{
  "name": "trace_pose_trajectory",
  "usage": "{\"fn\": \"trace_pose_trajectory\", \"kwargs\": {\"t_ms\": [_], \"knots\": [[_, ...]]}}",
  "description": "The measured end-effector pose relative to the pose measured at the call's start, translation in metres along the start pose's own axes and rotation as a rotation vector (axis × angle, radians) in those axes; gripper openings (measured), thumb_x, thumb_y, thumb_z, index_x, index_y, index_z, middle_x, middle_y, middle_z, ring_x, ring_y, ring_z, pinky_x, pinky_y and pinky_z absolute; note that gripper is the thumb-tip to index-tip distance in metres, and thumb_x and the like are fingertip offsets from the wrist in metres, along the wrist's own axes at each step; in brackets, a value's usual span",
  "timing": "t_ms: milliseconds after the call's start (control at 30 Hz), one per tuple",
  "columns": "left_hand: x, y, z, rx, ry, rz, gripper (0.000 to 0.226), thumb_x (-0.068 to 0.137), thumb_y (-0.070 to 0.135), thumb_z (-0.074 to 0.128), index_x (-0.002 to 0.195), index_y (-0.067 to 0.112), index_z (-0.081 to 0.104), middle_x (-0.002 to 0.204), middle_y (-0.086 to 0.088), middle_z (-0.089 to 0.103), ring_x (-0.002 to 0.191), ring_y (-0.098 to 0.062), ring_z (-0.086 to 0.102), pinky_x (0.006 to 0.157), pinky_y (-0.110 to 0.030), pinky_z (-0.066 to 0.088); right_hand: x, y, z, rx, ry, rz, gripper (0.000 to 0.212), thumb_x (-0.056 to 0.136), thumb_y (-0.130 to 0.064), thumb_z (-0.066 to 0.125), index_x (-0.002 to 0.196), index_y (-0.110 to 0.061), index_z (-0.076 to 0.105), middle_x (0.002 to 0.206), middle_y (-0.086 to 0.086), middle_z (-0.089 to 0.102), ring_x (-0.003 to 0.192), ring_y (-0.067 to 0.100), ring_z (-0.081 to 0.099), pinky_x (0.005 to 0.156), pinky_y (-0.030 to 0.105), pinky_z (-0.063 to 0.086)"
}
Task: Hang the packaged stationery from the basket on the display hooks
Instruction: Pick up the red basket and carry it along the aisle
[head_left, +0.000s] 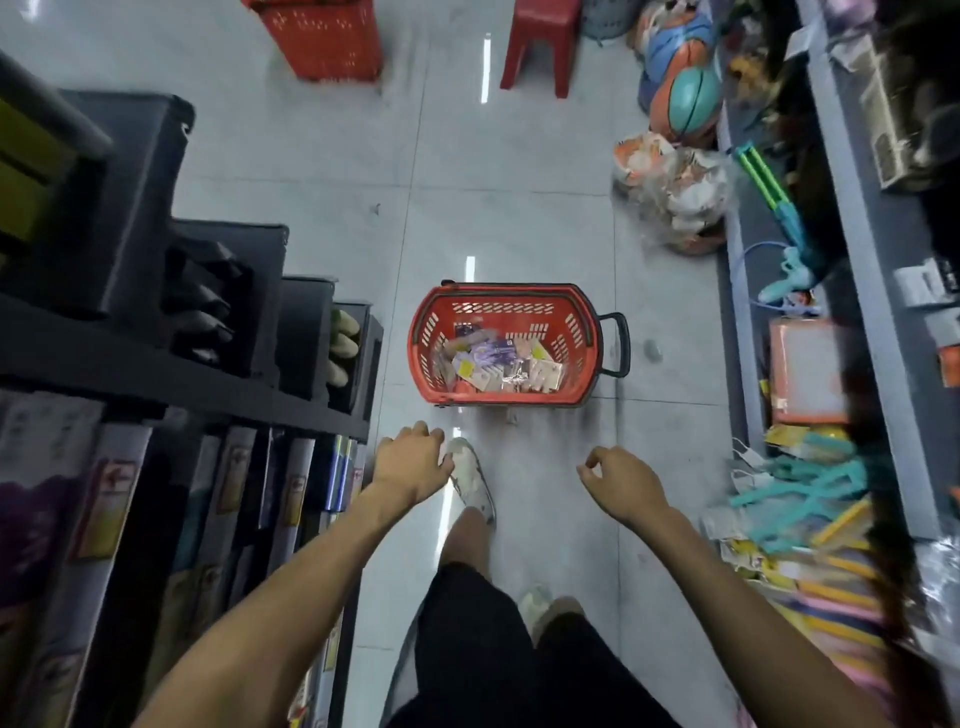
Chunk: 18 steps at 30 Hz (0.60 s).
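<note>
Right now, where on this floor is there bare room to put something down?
Bare tiles lie beyond the red basket, up to the red stool, and between the basket and the right shelf base. Crowded: the floor by the balls and bagged toys, and the basket's bottom, covered with packs.

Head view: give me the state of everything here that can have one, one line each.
red basket: standing upright, partly filled.
black handle: sticking out from the basket's side.
packaged stationery: piled loose inside the basket, none in either hand.
left hand: empty, fingers loosely curled, short of the basket.
right hand: empty, fingers loosely curled, short of the basket.
red stool: standing upright beyond the basket.
</note>
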<state>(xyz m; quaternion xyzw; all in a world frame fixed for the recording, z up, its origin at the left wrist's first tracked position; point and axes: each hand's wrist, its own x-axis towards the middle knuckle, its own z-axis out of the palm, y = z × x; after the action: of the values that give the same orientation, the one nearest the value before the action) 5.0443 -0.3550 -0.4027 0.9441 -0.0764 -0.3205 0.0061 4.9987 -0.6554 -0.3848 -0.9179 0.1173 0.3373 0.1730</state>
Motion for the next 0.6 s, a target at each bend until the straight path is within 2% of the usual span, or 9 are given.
{"fn": "trace_pose_trajectory", "kwargs": {"t_ms": [100,167,267,333,367,433,467,533,600], "knots": [[0.059,-0.011,0.002,-0.027,-0.041,-0.027,0.051,0.105,0.045,0.043,0.146,0.015,0.045,0.131,-0.011,0.062,0.116,-0.035,0.064,0.094,-0.046,0.049,0.052,-0.003,-0.002,0.031,-0.078,0.03,0.033,0.102,-0.037,0.053,0.121,-0.013,0.067,0.118,0.01,0.069,0.107,0.03,0.064,0.088,0.038,0.053],[0.095,-0.019,0.007,-0.026,-0.059,-0.048,0.049,0.106,0.041,0.041,0.147,0.013,0.04,0.125,-0.013,0.066,0.109,-0.037,0.067,0.084,-0.043,0.046,0.088,-0.002,-0.002,0.031,-0.115,0.017,0.04,0.102,-0.034,0.053,0.136,-0.013,0.06,0.124,0.012,0.068,0.112,0.031,0.064,0.089,0.037,0.05],[0.142,-0.027,0.019,-0.016,-0.088,-0.085,0.045,0.107,0.036,0.04,0.145,0.011,0.04,0.114,-0.016,0.071,0.1,-0.039,0.069,0.074,-0.04,0.04,0.136,0.007,0.004,0.019,-0.127,0.014,0.04,0.102,-0.03,0.053,0.138,-0.013,0.054,0.112,0.016,0.072,0.102,0.036,0.066,0.078,0.038,0.048],[0.173,-0.031,0.028,-0.021,-0.102,-0.12,0.043,0.108,0.036,0.041,0.143,0.011,0.042,0.114,-0.017,0.072,0.1,-0.04,0.07,0.076,-0.041,0.042,0.166,0.017,0.009,0.002,-0.126,0.032,0.027,0.102,-0.027,0.053,0.123,-0.012,0.06,0.102,0.016,0.071,0.095,0.038,0.066,0.072,0.038,0.045],[0.189,-0.033,0.035,-0.022,-0.108,-0.141,0.044,0.108,0.038,0.041,0.143,0.011,0.042,0.114,-0.017,0.072,0.101,-0.04,0.07,0.078,-0.041,0.045,0.183,0.024,0.013,-0.013,-0.126,0.052,0.019,0.102,-0.026,0.052,0.105,-0.011,0.063,0.095,0.015,0.07,0.091,0.038,0.065,0.068,0.037,0.044],[0.222,-0.038,0.052,-0.021,-0.106,-0.191,0.045,0.108,0.041,0.041,0.14,0.011,0.044,0.115,-0.016,0.071,0.101,-0.039,0.07,0.084,-0.043,0.049,0.219,0.04,0.023,-0.027,-0.112,0.09,0.036,0.101,-0.028,0.051,0.068,-0.013,0.052,0.074,0.009,0.061,0.075,0.035,0.06,0.059,0.034,0.037],[0.237,-0.04,0.062,-0.023,-0.1,-0.221,0.044,0.107,0.043,0.041,0.137,0.011,0.046,0.114,-0.015,0.072,0.1,-0.038,0.07,0.087,-0.044,0.049,0.238,0.048,0.028,-0.043,-0.101,0.097,0.045,0.101,-0.03,0.051,0.059,-0.015,0.046,0.065,0.006,0.055,0.067,0.032,0.056,0.056,0.033,0.033],[0.27,-0.047,0.082,-0.012,-0.073,-0.274,0.041,0.106,0.043,0.041,0.131,0.011,0.048,0.113,-0.015,0.072,0.1,-0.037,0.07,0.094,-0.046,0.048,0.276,0.06,0.038,-0.041,-0.069,0.104,0.055,0.103,-0.033,0.052,0.052,-0.016,0.042,0.057,0.004,0.048,0.062,0.031,0.053,0.053,0.033,0.03],[0.301,-0.053,0.1,-0.011,-0.053,-0.328,0.041,0.104,0.039,0.045,0.131,0.009,0.048,0.117,-0.017,0.07,0.106,-0.038,0.068,0.097,-0.048,0.046,0.313,0.074,0.05,-0.01,-0.042,0.112,0.055,0.104,-0.03,0.053,0.052,-0.013,0.044,0.059,0.008,0.049,0.064,0.034,0.054,0.056,0.036,0.035]]}}
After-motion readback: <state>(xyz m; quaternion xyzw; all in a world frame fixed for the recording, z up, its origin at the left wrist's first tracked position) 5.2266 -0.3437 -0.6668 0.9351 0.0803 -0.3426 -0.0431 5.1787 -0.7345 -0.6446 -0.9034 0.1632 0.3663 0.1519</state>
